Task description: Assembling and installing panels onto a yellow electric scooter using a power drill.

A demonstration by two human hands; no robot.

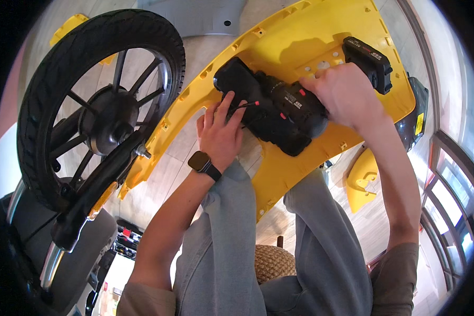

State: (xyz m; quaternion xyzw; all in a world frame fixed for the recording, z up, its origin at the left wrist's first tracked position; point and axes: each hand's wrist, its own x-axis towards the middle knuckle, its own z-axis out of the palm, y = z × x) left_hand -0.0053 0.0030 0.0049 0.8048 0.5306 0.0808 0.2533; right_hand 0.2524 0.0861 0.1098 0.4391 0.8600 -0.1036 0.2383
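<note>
My right hand [345, 97] is wrapped round the handle of a black cordless drill [303, 108] with red marks. Its black battery pack [367, 64] sticks out past my knuckles. Under the drill's front end lies a glossy black plastic part [234, 78], set on a large yellow body panel [347, 21]. My left hand [221, 124], with a dark watch on the wrist, rests on that black part with fingers spread. A thin dark wire with a red tip [256, 103] shows beside its fingertips. Where the drill's tip meets the part is hidden.
At the left stands a spoked wheel [102, 45] with a black tyre, its axle bolt [142, 151] close to the panel's edge. A grey panel [200, 18] lies beyond. On the right are a smaller yellow piece [361, 181] and a dark glossy part [413, 118].
</note>
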